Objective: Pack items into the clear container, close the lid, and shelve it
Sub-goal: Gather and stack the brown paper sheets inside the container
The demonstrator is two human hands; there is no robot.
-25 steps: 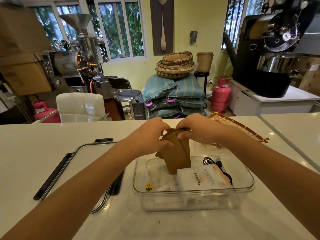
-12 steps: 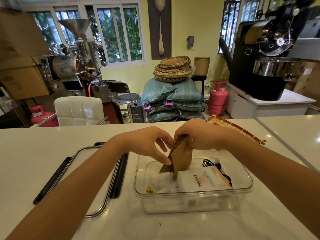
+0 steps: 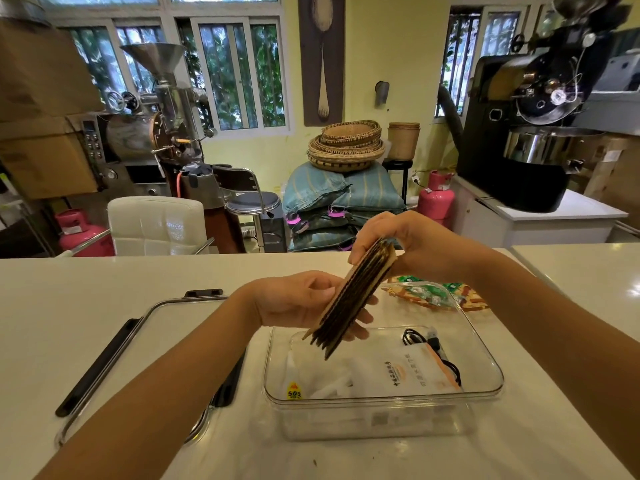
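Note:
A clear container (image 3: pixel 381 403) stands open on the white counter in front of me. Inside lie a white packet (image 3: pixel 415 374), a black cable (image 3: pixel 446 358) and a small tube marked 502 (image 3: pixel 294 393). Above its far left corner I hold a stack of brown cardboard sleeves (image 3: pixel 353 299), tilted, edge toward me. My right hand (image 3: pixel 412 242) grips the stack's upper end. My left hand (image 3: pixel 304 299) cups its underside near the lower end. The container's lid (image 3: pixel 145 341), clear with black clips, lies flat to the left.
A colourful snack bag (image 3: pixel 436 294) lies on the counter just behind the container. A second counter (image 3: pixel 588 271) adjoins at the right. Beyond the counter stand a white chair (image 3: pixel 156 225), sacks with baskets on top, gas cylinders and roasting machines.
The stack of sleeves has risen out of the container and tilted over. My left hand has shifted from the top of the stack to beneath it.

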